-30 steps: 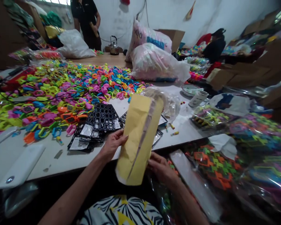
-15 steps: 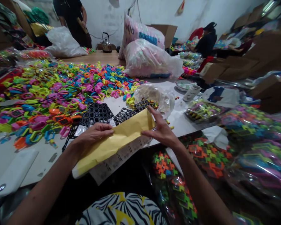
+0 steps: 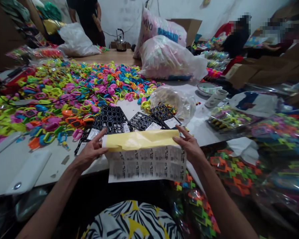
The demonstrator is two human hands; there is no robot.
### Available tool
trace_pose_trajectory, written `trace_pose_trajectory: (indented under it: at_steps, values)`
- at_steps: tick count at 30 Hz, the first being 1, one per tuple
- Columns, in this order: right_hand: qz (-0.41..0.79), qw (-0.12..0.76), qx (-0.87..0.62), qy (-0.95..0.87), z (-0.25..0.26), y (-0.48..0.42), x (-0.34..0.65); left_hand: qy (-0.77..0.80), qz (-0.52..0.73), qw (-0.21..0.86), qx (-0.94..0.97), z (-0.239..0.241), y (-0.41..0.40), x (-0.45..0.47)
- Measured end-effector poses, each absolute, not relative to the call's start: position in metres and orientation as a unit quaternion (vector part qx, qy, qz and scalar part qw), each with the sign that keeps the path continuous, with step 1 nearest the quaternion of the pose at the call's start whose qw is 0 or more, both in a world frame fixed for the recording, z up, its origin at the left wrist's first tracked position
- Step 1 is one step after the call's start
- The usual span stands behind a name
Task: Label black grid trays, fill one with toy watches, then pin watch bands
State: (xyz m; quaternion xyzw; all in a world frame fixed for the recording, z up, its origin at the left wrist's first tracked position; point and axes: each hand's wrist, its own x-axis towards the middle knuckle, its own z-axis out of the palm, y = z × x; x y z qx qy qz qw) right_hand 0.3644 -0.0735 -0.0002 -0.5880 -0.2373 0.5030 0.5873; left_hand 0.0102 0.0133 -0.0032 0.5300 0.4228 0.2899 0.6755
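Note:
Between my hands hangs a sheet of printed labels (image 3: pixel 147 162), its yellow backing folded over along the top. My left hand (image 3: pixel 93 151) pinches the sheet's left end between thumb and fingers. At the right end, my right hand (image 3: pixel 188 142) grips it the same way. White labels with dark print face me below the yellow fold. Just beyond the sheet lie black lattice trays (image 3: pixel 112 118) on the table, with small white labels on them. A clear plastic bag (image 3: pixel 175 99) with small pieces in it sits behind the trays.
A heap of colourful plastic toy watches (image 3: pixel 89 89) covers the table's left side. Stuffed plastic sacks (image 3: pixel 169 59) stand at the back. Bagged toys (image 3: pixel 236 169) lie to my right, near a white cup (image 3: pixel 216 98). A standing person (image 3: pixel 87 20) and seated people are farther off.
My left hand has moved to the sheet's left end, and the sheet now hangs level instead of slanted. More of its printed side shows. The view has shifted slightly left.

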Motion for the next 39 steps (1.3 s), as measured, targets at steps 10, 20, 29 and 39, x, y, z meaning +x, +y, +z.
trace_pose_trajectory:
  at_steps: [10, 20, 29, 39]
  values:
    - [0.419, 0.521, -0.644, -0.372, -0.028, -0.093, 0.364, 0.490, 0.453, 0.624, 0.406, -0.035, 0.005, 0.033]
    - [0.520, 0.567, -0.575, -0.278, -0.041, -0.092, 0.356, 0.471, 0.334, 0.635, 0.514, -0.023, 0.002, 0.017]
    - [0.460, 0.431, -0.608, -0.482, -0.008, -0.091, 0.366, 0.529, 0.296, 0.587, 0.537, -0.006, 0.007, 0.008]
    - [0.318, 0.315, -0.619, -0.646, 0.041, -0.097, 0.379, 0.481, 0.350, 0.455, 0.663, 0.008, 0.001, 0.003]
